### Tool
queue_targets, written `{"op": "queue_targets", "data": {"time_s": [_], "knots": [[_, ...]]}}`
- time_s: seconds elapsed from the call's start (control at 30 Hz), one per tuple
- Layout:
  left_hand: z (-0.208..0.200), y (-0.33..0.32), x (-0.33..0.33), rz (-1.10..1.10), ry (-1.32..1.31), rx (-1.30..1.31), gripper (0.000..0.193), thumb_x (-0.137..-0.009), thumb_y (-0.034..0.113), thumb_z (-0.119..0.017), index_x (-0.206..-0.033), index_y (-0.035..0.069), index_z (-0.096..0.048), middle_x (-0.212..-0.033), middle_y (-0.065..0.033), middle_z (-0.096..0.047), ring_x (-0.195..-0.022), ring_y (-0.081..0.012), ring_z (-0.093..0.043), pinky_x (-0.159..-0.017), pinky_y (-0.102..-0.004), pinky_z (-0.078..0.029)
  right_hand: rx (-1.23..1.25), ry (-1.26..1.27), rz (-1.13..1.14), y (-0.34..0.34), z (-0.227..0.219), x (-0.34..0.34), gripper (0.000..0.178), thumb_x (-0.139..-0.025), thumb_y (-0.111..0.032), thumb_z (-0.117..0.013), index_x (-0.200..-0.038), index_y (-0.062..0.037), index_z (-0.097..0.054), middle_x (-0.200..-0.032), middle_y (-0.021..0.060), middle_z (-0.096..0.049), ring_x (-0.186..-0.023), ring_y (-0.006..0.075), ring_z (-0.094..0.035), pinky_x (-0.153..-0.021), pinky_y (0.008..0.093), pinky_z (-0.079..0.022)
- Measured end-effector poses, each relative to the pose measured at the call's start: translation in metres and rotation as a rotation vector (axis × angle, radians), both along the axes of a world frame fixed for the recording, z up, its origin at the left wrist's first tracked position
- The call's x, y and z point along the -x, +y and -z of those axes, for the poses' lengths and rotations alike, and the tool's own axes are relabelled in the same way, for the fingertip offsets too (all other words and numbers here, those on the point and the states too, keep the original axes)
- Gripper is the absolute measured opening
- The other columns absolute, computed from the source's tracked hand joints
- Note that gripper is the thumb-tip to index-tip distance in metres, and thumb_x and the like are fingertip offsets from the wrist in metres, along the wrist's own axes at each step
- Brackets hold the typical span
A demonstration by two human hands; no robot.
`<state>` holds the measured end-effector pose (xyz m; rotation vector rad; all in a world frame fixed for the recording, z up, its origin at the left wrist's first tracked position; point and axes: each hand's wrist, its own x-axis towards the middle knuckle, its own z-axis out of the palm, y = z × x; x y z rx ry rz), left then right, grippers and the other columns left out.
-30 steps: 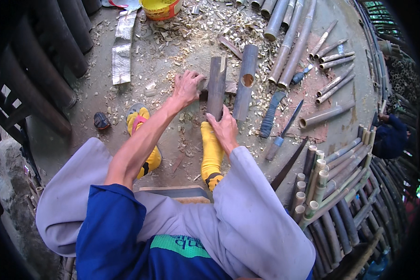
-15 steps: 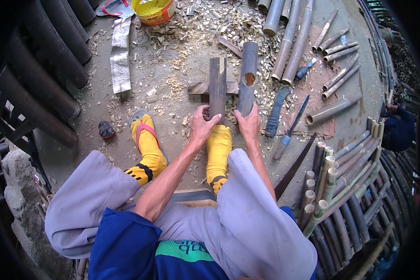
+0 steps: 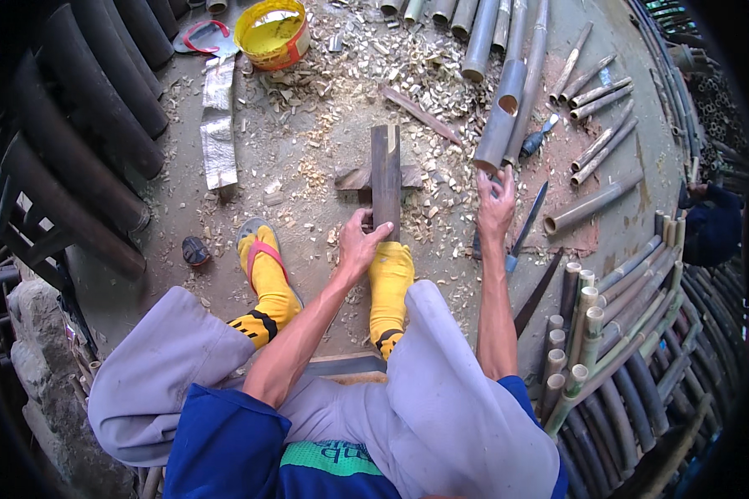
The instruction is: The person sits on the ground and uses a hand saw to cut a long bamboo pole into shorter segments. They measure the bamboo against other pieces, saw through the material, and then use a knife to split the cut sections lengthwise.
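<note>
My left hand (image 3: 362, 245) is closed round the lower part of a dark split bamboo piece (image 3: 385, 179). Its upper part crosses a small wooden block (image 3: 354, 179), and its near end meets my foot in a yellow sock (image 3: 389, 279). To the right, my right hand (image 3: 495, 204) has its fingers apart, fingertips at the near end of a bamboo tube with a round hole (image 3: 508, 104). That tube lies over longer bamboo poles. Beside my right hand is a pointed knife (image 3: 531, 218), its handle partly hidden behind my wrist.
Wood chips (image 3: 324, 96) litter the ground. A yellow bucket (image 3: 304, 50) stands at the far left. A saw blade (image 3: 538, 291), a dark-handled tool (image 3: 537, 140) and short bamboo pieces (image 3: 595, 200) lie to the right. Bamboo stacks (image 3: 591, 333) flank the near right; another person (image 3: 711, 224) is at the right edge.
My right hand has carried the holed bamboo tube away to the right and far side, onto the poles, and its fingers have opened. My left hand still holds the split bamboo piece.
</note>
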<state>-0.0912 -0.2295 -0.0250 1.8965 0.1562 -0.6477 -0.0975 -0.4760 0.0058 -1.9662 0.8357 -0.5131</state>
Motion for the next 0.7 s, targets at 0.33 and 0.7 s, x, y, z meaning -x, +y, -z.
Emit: {"op": "queue_targets", "data": {"time_s": [0.33,0.7], "knots": [[0.003,0.003,-0.005,-0.049,-0.175,-0.057,0.049,-0.078,0.033,-0.071,-0.111,-0.002,-0.061,-0.101,-0.0189,-0.066,-0.089,-0.0278,-0.065,-0.082,-0.0388,-0.051,0.256,0.255,0.111,0.042,-0.012,0.194,0.037,-0.081,0.0,-0.057,-0.118,0.0033,-0.057,-0.099,0.012,-0.057,-0.079,0.0188,-0.055,-0.072,0.0323,-0.046],[0.009,-0.023,-0.147,-0.052,-0.071,-0.013,0.046,-0.078,0.036,-0.076,-0.104,0.0,-0.066,-0.086,-0.0107,-0.067,-0.072,-0.0156,-0.063,-0.059,-0.0282,-0.05,0.316,0.872,0.222,0.046,0.01,0.389,0.064,-0.073,-0.019,-0.071,-0.13,-0.0029,-0.047,-0.115,0.0212,-0.05,-0.11,0.0363,-0.047,-0.095,0.0448,-0.036]]}}
